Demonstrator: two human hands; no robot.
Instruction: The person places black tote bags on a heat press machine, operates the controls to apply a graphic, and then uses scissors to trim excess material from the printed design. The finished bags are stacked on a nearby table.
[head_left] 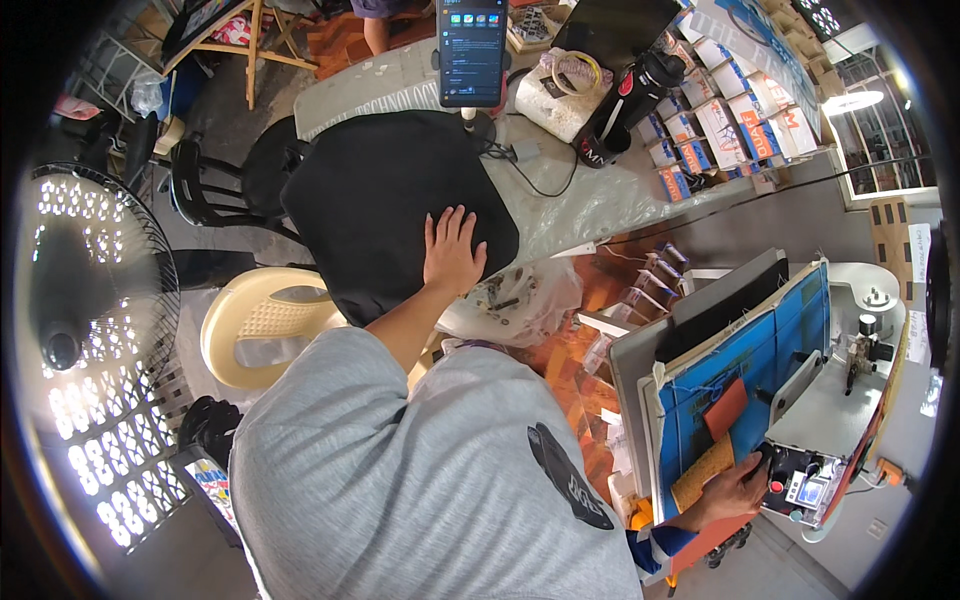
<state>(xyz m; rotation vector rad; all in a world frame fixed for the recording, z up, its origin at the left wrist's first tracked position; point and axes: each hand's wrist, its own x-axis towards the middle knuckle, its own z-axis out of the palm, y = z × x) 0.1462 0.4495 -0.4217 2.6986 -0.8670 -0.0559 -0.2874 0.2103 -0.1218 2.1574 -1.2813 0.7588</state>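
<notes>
So the main thing here is this big flat black panel (375, 185) with rounded corners, lying partly over the plastic-covered bench (595, 205) and sticking out past its near edge. The left hand (455, 250) is palm down on it near the right side, fingers a bit apart, just pressing or resting, not gripping. The right hand (733, 497) is way off to the right, fingers bent at the edge of a control box (810, 480) with a red button; can't tell if it's actually clamped on it.

Space is tight, tbh. Right behind the panel there's a phone (472, 55) standing up, then a white plug (525, 150) and a black cable (550, 190). Further right it's a black mug (603, 137), a black bottle (652, 78) and a pile of small boxes (722, 130).

A beige plastic chair (222, 330) crowds the near-left side, with a black chair (190, 180) beyond it and a fan (62, 350) at far left. A clear bag (550, 300) sits below the panel's near-right corner, and an upright blue board (750, 340) stands between the 2 hands.
</notes>
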